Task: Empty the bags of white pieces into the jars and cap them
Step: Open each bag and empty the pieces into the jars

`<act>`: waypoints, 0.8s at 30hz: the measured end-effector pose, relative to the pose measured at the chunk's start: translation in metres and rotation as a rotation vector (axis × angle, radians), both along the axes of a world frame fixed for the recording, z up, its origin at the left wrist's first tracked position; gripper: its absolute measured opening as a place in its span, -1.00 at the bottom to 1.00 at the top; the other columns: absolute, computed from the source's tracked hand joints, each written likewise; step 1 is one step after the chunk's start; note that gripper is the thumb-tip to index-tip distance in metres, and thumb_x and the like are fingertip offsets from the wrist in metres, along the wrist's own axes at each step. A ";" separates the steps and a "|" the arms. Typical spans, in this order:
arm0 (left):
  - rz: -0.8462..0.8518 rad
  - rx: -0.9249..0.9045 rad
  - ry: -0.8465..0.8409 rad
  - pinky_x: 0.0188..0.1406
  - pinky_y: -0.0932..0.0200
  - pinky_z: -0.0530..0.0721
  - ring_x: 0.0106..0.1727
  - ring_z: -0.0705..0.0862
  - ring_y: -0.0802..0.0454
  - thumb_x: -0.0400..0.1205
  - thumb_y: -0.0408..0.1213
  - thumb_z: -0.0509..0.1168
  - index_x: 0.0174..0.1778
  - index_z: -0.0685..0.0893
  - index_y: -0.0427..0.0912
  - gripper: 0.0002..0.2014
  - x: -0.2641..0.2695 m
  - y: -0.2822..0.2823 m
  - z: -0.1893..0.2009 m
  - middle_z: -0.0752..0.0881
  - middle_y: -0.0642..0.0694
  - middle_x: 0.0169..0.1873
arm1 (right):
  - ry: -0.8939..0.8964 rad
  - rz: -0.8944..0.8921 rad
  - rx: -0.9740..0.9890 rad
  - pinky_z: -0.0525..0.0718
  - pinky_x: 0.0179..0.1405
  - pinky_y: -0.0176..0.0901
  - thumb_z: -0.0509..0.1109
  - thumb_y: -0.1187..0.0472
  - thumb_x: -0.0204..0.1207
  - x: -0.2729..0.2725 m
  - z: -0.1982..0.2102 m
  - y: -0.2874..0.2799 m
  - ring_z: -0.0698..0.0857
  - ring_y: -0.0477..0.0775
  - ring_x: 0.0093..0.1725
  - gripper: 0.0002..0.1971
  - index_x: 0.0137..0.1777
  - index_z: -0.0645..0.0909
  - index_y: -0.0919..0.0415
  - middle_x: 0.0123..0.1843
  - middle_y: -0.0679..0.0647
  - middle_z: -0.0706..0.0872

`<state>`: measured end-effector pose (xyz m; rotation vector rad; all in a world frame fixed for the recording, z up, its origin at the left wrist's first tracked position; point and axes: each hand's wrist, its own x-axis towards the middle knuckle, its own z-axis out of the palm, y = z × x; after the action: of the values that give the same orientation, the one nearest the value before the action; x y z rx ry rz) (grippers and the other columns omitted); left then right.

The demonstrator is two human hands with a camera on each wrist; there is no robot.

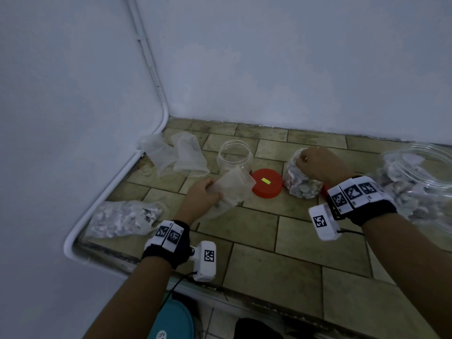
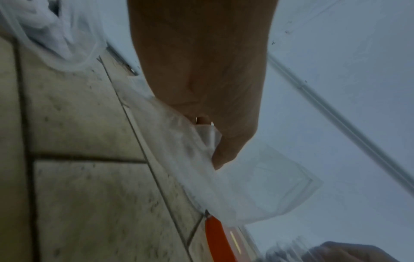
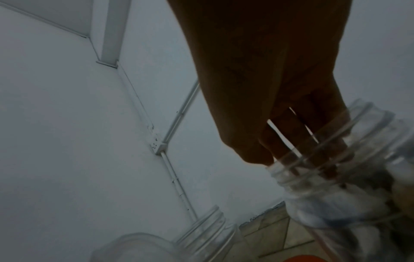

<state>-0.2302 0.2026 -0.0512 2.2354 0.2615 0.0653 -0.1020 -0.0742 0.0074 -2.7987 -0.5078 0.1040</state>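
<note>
My left hand [image 1: 206, 192] grips an empty clear bag [image 1: 234, 189] just above the tiles, in front of an empty uncapped jar [image 1: 234, 155]. In the left wrist view the thumb and fingers [image 2: 224, 150] pinch the bag [image 2: 251, 186]. My right hand [image 1: 304, 160] holds the rim of a jar filled with white pieces [image 1: 300, 185]. Seen from the right wrist, its fingers [image 3: 318, 141] reach into the jar's threaded mouth [image 3: 331, 177]. Between the two jars a red lid [image 1: 267, 183] lies flat. One full bag of white pieces [image 1: 124, 217] lies at the left edge.
Crumpled empty bags [image 1: 176, 155] lie in the back left corner. A large open jar of white pieces [image 1: 420, 177] stands at the right. A second red lid [image 1: 324, 190] peeks out behind my right wrist. White walls close the back and left of the tiled counter [image 1: 293, 253].
</note>
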 end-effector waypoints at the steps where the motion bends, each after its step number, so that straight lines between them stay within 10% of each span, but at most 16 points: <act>1: 0.011 0.030 -0.002 -0.25 0.24 0.53 -0.13 0.63 -0.04 0.57 -0.31 0.36 -0.05 0.63 -0.26 -0.89 0.001 0.008 0.002 0.69 -0.15 -0.15 | -0.008 -0.011 0.009 0.41 -0.33 -0.17 0.18 0.22 0.58 0.001 -0.003 0.002 0.54 0.11 -0.32 -0.69 -0.41 0.47 0.27 -0.36 0.15 0.59; 4: -0.001 0.234 -0.126 -0.20 0.45 0.49 -0.07 0.63 -0.05 0.55 -0.37 0.36 -0.03 0.70 -0.30 -0.88 -0.001 0.032 0.020 0.70 -0.12 -0.10 | -0.116 -0.014 0.034 0.52 -0.20 -0.10 0.19 0.22 0.56 0.000 -0.010 0.006 0.59 0.18 -0.17 -0.74 -0.26 0.61 0.33 -0.18 0.26 0.68; 8: 0.112 0.498 -0.274 0.07 0.01 0.47 0.01 0.61 -0.24 0.44 -0.13 0.32 -0.22 0.81 -0.23 -0.75 0.006 0.076 0.026 0.78 -0.22 -0.15 | -0.340 -0.041 0.140 0.56 0.06 0.07 0.29 0.23 0.54 -0.014 -0.017 0.024 0.54 0.32 0.10 -0.78 -0.03 0.66 0.39 0.03 0.35 0.60; 13: 0.313 0.403 -0.214 -0.06 0.23 0.42 -0.06 0.64 -0.23 0.47 -0.57 0.40 -0.18 0.82 -0.25 -0.83 0.000 0.117 0.040 0.69 -0.27 -0.21 | -0.206 0.179 -0.006 0.45 0.05 -0.07 0.06 0.06 0.57 -0.037 -0.025 0.064 0.53 0.21 0.08 -0.63 0.03 0.63 0.28 0.07 0.21 0.63; 20: 0.296 0.431 0.226 0.40 0.01 0.46 0.43 0.53 -0.26 0.61 -0.49 0.29 0.55 0.42 -0.26 -0.46 -0.016 0.147 0.022 0.53 -0.31 0.46 | 0.116 0.468 -0.086 0.66 -0.02 -0.04 0.19 0.17 0.58 -0.070 -0.055 0.119 0.64 0.15 0.03 -0.75 0.08 0.62 0.29 0.07 0.17 0.63; 24: 0.292 0.557 0.061 -0.04 0.28 0.56 0.29 0.61 -0.28 0.45 -0.44 0.46 0.43 0.53 -0.24 -0.42 -0.039 0.145 0.018 0.56 -0.36 0.33 | 0.124 0.544 -0.088 0.56 0.13 -0.08 0.17 0.17 0.61 -0.077 -0.066 0.140 0.58 0.13 0.17 -0.73 0.15 0.62 0.25 0.15 0.16 0.61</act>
<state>-0.2693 0.3473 -0.0331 2.7346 0.6702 0.2531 -0.1789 0.0656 -0.0587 -2.6336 -1.2418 0.4175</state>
